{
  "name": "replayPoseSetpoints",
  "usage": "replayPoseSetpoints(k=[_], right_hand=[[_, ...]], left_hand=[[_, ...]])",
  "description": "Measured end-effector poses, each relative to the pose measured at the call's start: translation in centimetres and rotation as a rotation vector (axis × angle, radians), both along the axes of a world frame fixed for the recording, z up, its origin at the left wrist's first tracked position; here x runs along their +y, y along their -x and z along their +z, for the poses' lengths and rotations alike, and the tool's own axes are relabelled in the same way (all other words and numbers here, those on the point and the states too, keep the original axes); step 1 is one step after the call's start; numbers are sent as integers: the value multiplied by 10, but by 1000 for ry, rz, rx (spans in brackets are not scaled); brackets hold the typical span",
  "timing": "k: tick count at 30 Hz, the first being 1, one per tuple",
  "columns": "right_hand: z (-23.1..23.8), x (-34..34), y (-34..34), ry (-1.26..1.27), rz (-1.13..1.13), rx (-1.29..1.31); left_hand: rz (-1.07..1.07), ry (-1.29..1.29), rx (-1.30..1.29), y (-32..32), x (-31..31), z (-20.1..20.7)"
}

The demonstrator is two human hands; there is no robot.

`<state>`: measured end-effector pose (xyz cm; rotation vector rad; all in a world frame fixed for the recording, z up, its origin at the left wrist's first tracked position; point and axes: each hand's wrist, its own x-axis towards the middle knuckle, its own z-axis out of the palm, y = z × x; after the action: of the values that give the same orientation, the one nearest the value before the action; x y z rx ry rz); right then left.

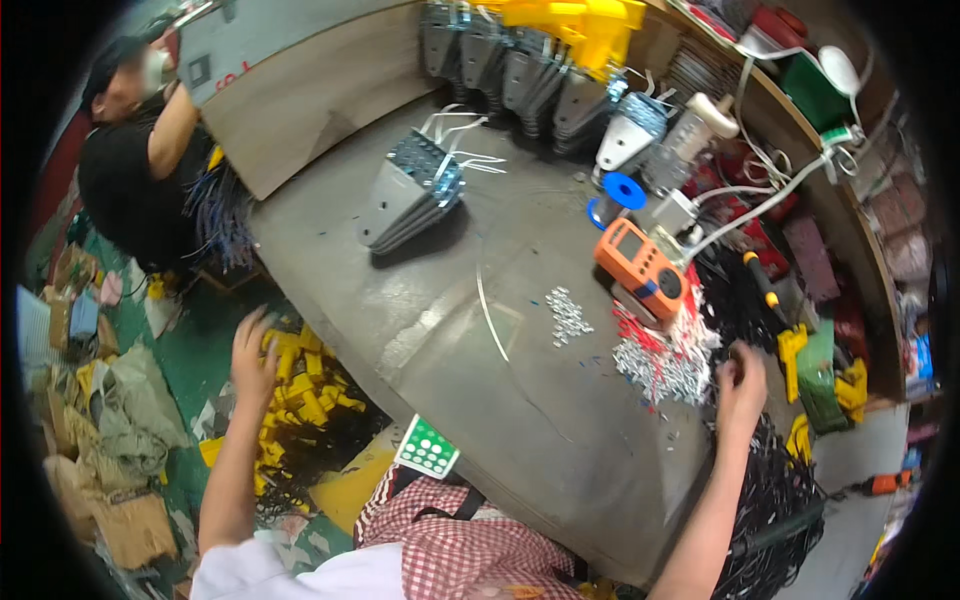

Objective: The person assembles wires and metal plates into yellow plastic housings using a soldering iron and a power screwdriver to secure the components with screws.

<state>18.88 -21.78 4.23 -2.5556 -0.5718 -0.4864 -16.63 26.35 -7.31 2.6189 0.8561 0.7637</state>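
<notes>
Cluttered workshop, gray metal workbench filling most of the view, and a person in black off past the left fingers on the far side. Left hand hangs out beyond the bench edge, fingers loosely apart and a bit bent, nothing visible in them; a heap of yellow plastic parts sits just right of and below those fingertips. Right hand is at the other end of the bench, fingers curled with thumb and index close, and honestly I can't tell if they're pinching anything. Just left of those fingers is a pile of small silver pieces, with an orange meter beyond it and a smaller silver cluster farther left. Black strands hang below the right fingers. Between the two hands, but farther out, stands a wedge-shaped metal block with white wires sticking out.
</notes>
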Motion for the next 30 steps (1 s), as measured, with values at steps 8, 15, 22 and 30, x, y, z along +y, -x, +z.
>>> replayPoseSetpoints(k=[8,15,22,30], right_hand=[[-25,34,152,51,403,182],[-30,3,155,75,374,250],[-4,6,138,123,468,322],[-38,2,162,-672,234,524]], left_hand=[[-126,142,-392,-225,-30,114],[-1197,287,326,-165,-174,114],[-1129,-285,437,-170,-255,125],[-1277,-74,239,-196,-263,101]])
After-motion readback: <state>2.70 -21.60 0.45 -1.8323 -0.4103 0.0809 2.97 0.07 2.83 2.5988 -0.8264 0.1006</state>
